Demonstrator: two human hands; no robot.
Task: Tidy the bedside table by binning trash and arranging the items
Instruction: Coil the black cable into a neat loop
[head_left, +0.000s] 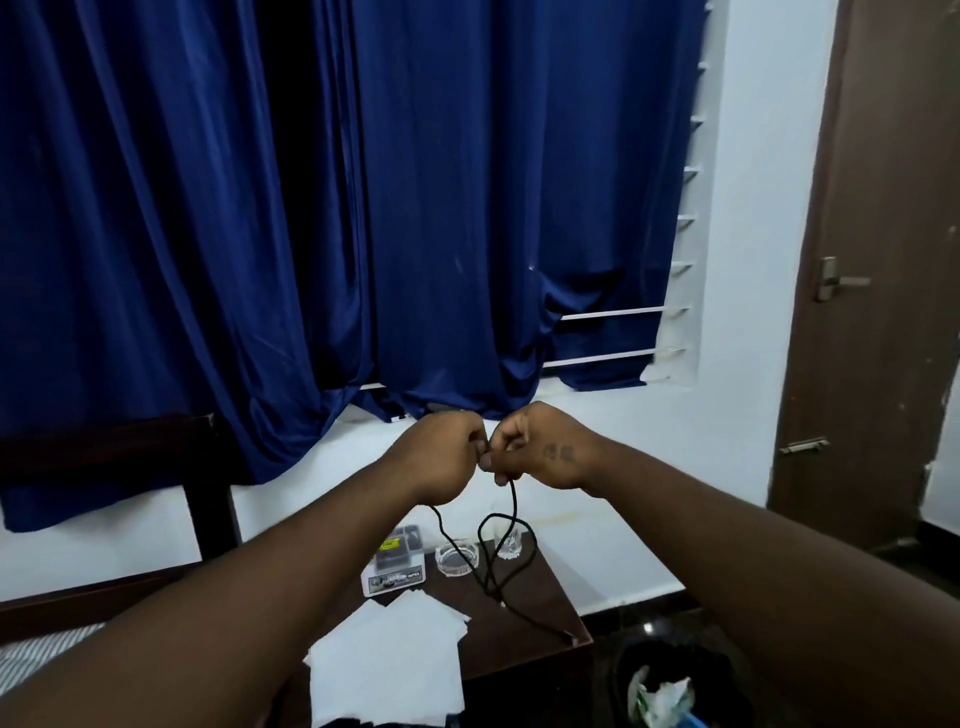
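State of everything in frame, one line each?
left hand: pinches black cable
right hand: pinches black cable
black cable: held up, end trailing on bedside table
ashtray: upright on table
white papers: loose, overlapping
bin: holds trash
curtains: drawn
door: appears closed

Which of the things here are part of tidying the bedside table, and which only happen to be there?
Job: black cord (pinched by left hand, right hand), box, ashtray, glass, white papers, bedside table, bin.
Just there: curtain, door, headboard.
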